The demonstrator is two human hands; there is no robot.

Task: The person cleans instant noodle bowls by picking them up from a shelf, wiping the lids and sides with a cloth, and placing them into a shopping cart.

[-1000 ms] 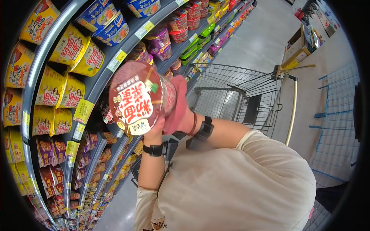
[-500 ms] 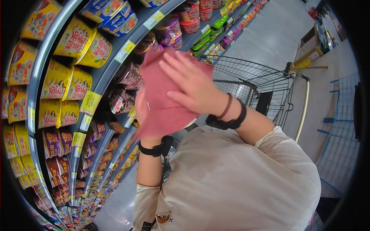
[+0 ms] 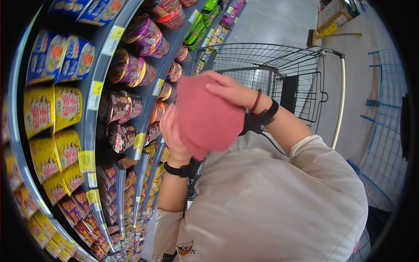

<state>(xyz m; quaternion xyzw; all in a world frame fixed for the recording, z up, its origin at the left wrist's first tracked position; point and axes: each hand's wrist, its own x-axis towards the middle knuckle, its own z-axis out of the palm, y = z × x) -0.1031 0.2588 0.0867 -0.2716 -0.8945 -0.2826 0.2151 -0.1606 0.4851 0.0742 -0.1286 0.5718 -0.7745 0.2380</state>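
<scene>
In the head camera view, shelves of packaged noodles are curving down my left side, and my half-open left hand is cupping and gripping the near-left edge of a dusty-red cloth, centred in front of my chest. My right hand is clasping its upper right, thumb and fingers partly spread; whatever lies beneath is staying hidden, and a wire cart is standing beyond, to the right.

Bright even light, sheen on floor, pink cloth softly blurred, curved fisheye edges, black corners
</scene>
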